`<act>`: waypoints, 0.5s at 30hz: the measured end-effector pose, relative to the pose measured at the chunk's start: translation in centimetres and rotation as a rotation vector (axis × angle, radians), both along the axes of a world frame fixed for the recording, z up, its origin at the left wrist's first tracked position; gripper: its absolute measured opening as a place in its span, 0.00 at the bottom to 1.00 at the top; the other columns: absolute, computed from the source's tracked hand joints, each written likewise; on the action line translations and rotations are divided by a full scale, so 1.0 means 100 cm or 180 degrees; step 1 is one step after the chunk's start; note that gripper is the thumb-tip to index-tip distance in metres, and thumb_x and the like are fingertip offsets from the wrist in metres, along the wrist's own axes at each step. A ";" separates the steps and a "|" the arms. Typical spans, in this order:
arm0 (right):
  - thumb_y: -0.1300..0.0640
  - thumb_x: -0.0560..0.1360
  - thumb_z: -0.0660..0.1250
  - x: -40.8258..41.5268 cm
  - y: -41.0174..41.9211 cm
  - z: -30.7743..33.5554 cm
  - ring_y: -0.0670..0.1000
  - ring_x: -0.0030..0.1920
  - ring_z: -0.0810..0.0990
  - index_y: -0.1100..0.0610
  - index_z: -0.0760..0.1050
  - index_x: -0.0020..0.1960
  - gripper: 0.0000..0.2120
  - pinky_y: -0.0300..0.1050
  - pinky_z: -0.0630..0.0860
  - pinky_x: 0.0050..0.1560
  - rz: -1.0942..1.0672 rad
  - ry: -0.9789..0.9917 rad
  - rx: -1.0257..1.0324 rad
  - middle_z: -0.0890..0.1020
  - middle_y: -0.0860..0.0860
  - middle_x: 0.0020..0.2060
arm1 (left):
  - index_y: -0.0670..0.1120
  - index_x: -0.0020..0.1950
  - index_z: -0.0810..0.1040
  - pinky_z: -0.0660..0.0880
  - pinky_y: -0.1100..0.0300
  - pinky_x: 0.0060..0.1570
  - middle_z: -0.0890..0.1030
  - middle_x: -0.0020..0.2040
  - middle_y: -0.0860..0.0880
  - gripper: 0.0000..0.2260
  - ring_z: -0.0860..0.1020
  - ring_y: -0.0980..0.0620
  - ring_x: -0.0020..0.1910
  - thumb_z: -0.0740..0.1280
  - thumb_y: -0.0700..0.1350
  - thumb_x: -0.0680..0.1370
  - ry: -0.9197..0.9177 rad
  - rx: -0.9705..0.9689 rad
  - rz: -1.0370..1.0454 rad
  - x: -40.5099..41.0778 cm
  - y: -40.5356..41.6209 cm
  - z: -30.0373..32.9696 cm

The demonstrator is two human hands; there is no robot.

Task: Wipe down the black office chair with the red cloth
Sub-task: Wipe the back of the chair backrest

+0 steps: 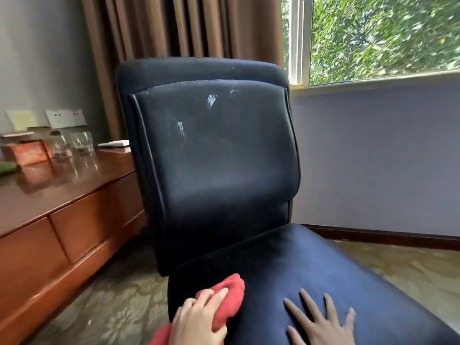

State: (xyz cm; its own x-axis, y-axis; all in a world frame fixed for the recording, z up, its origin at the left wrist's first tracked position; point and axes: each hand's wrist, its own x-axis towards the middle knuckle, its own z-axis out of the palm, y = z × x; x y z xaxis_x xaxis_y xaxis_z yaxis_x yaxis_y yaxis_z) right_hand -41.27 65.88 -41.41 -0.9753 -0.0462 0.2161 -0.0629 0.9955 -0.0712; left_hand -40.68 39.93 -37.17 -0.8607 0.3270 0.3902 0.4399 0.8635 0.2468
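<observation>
Head view crops both wrists; glasses [72, 143] (perhaps two) blur.

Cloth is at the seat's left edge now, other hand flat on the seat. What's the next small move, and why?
Probably sweep the red cloth rightward across the seat, lifting the right hand out of its path. The left hand grips the cloth at the seat's left edge, so most of the seat lies ahead of it. The backrest still shows white streaks, which could come after.
</observation>
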 end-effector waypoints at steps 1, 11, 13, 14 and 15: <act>0.31 0.68 0.55 -0.007 -0.010 0.009 0.73 0.51 0.81 0.33 0.72 0.63 0.25 0.70 0.44 0.71 -0.0070 0.0101 -0.0021 0.84 0.47 0.58 | 0.72 0.65 0.68 0.76 0.64 0.45 0.74 0.55 0.71 0.29 0.79 0.61 0.42 0.65 0.56 0.64 -0.0153 0.0534 0.0124 0.004 0.004 0.008; 0.31 0.60 0.59 -0.062 -0.067 0.019 0.70 0.43 0.83 0.33 0.78 0.56 0.27 0.68 0.60 0.49 -0.0115 0.0311 -0.0417 0.86 0.55 0.50 | 0.46 0.70 0.72 0.70 0.76 0.56 0.77 0.62 0.56 0.20 0.75 0.75 0.54 0.65 0.40 0.78 0.2411 0.2492 0.0694 -0.091 -0.096 0.311; 0.30 0.61 0.58 -0.071 -0.063 0.026 0.70 0.44 0.83 0.31 0.80 0.54 0.24 0.68 0.59 0.49 -0.0030 -0.0211 -0.0819 0.86 0.54 0.50 | 0.54 0.72 0.71 0.72 0.60 0.64 0.78 0.66 0.54 0.24 0.77 0.61 0.61 0.65 0.50 0.76 0.2143 0.2179 0.0793 -0.126 -0.107 0.347; 0.29 0.63 0.57 -0.078 -0.063 0.029 0.70 0.47 0.83 0.29 0.78 0.55 0.23 0.68 0.57 0.50 -0.0060 -0.0536 -0.0919 0.85 0.53 0.53 | 0.53 0.72 0.72 0.72 0.57 0.65 0.78 0.66 0.52 0.25 0.77 0.55 0.63 0.66 0.51 0.74 0.1997 0.1847 0.0723 -0.140 -0.106 0.342; 0.28 0.66 0.56 -0.087 -0.062 0.029 0.69 0.52 0.82 0.26 0.76 0.57 0.22 0.67 0.56 0.52 -0.0109 -0.0779 -0.1032 0.84 0.52 0.57 | 0.51 0.70 0.74 0.72 0.56 0.65 0.79 0.65 0.50 0.25 0.78 0.51 0.62 0.67 0.51 0.73 0.1963 0.1503 0.0626 -0.150 -0.098 0.327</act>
